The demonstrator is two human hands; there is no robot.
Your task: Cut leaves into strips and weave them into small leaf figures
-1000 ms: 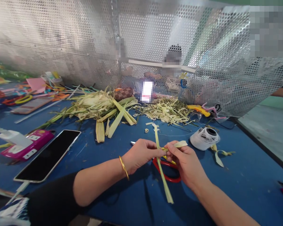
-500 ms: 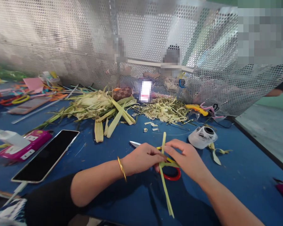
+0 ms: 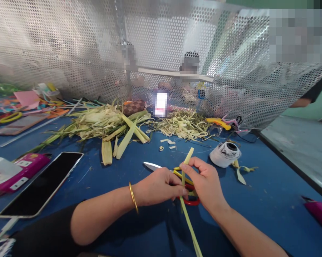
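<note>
A long pale-green strip of dried leaf [image 3: 188,217] runs between my two hands and hangs down toward the table's near edge. My left hand [image 3: 163,185], with a gold bangle on its wrist, pinches the strip near its middle. Higher up, my right hand [image 3: 205,178] grips it between thumb and fingers, and the strip's upper end sticks out above. Under both hands lie scissors [image 3: 152,166] with red and yellow handles, blades pointing left. Part of the handles is hidden by my fingers and the strip.
A heap of leaf husks [image 3: 102,123] and a pile of thin shreds [image 3: 183,125] lie at the back. A white thread spool [image 3: 222,157] is at right, a yellow cutter [image 3: 218,123] behind it. Left are a phone [image 3: 43,184] and magenta power strip [image 3: 29,173]. A perforated metal screen [image 3: 161,35] stands behind.
My right hand has shifted up the strip, its thumb and fingers closing on it higher. The strip's upper end now leans right. The whole view has moved slightly.
</note>
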